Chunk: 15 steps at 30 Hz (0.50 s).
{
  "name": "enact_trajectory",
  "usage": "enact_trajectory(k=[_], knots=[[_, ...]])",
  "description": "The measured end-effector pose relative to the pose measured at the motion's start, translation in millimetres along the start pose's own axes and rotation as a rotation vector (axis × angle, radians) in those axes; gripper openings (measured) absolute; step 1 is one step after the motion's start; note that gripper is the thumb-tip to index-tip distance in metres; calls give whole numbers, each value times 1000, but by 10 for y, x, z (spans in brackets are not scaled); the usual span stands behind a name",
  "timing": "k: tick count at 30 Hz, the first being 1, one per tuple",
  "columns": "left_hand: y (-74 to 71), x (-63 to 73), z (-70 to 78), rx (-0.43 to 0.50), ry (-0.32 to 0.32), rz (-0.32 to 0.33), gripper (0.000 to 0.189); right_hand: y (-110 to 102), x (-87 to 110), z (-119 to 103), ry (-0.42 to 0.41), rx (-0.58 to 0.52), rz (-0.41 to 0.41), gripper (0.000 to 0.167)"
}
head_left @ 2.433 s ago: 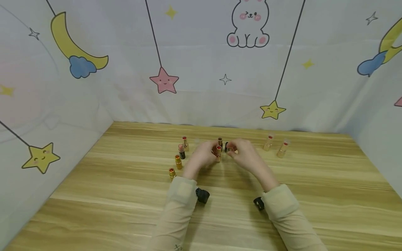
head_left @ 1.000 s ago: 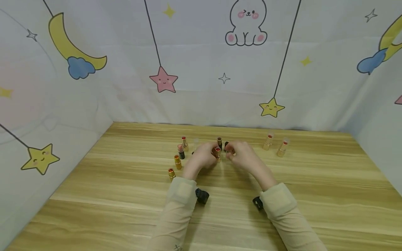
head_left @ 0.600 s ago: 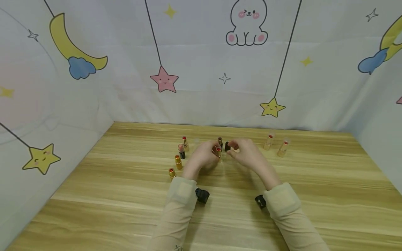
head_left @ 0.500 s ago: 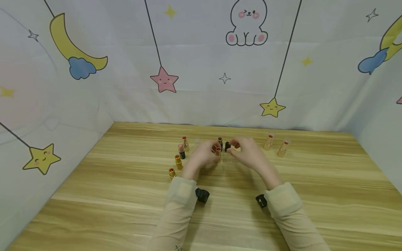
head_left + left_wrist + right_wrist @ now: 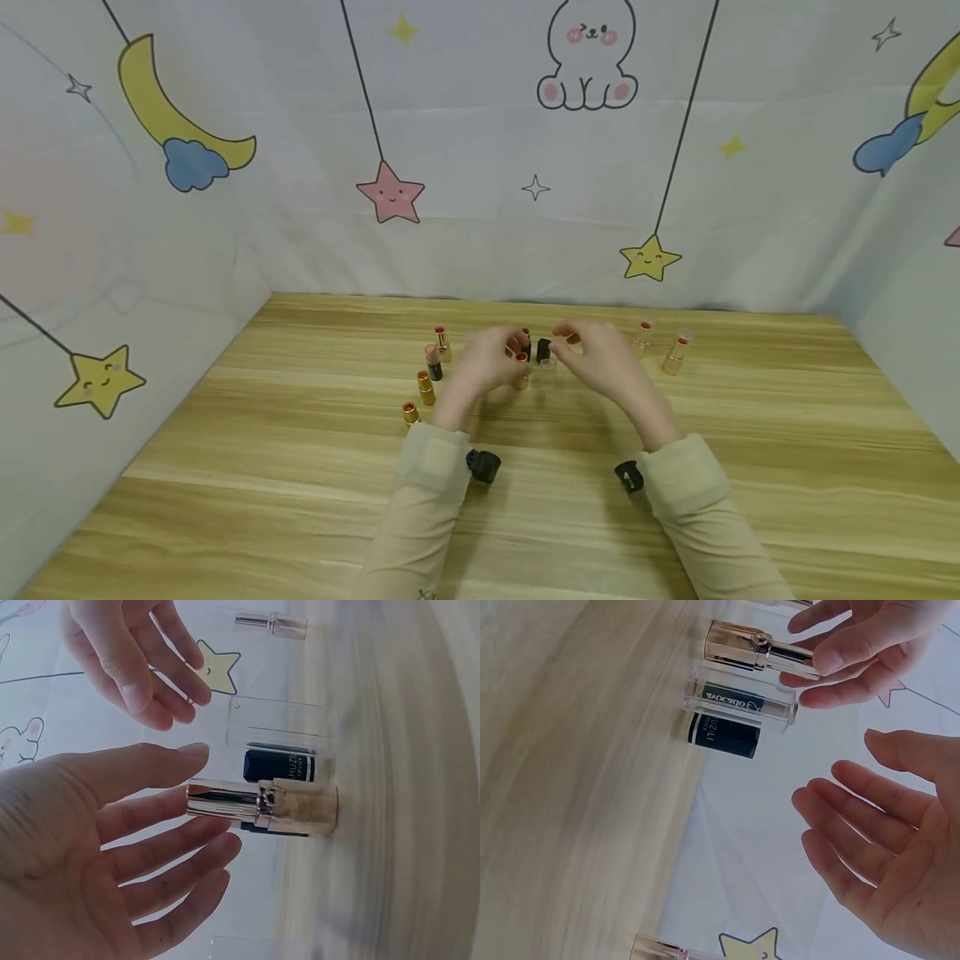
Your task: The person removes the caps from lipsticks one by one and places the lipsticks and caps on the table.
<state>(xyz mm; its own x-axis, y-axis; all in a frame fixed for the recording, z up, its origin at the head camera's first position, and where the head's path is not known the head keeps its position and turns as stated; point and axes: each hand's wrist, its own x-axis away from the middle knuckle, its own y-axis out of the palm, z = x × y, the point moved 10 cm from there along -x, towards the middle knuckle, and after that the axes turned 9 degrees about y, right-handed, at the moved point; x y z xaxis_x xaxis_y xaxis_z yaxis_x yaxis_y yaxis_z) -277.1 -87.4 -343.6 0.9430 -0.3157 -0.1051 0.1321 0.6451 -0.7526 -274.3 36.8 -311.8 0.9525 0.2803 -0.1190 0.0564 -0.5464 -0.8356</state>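
Observation:
A gold lipstick with a red tip stands upright on the table. My left hand is beside it, thumb and fingers spread apart, the thumb clear of the tube in the left wrist view. A transparent cap stands just right of that lipstick. My right hand hovers right of the cap, fingers loosely bent and holding nothing. Behind stand a black cap with white lettering and a dark lipstick, partly hidden by the left hand's fingers.
Several uncapped lipsticks, among them a pink one and a gold one, stand in a row at the left. Two lipsticks under clear caps, one nearer, stand at the right. A printed cloth hangs behind the wooden table.
My right hand has let go of the transparent cap and drawn away to the right. The left hand's fingers have loosened and lifted slightly from the gold lipstick, which stays standing.

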Motion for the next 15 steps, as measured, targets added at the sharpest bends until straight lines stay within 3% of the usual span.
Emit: enact_trajectory(k=[15], knots=[[-97,-54,234,-52,13,73,36,-162,9,58,20,-22,8,35]])
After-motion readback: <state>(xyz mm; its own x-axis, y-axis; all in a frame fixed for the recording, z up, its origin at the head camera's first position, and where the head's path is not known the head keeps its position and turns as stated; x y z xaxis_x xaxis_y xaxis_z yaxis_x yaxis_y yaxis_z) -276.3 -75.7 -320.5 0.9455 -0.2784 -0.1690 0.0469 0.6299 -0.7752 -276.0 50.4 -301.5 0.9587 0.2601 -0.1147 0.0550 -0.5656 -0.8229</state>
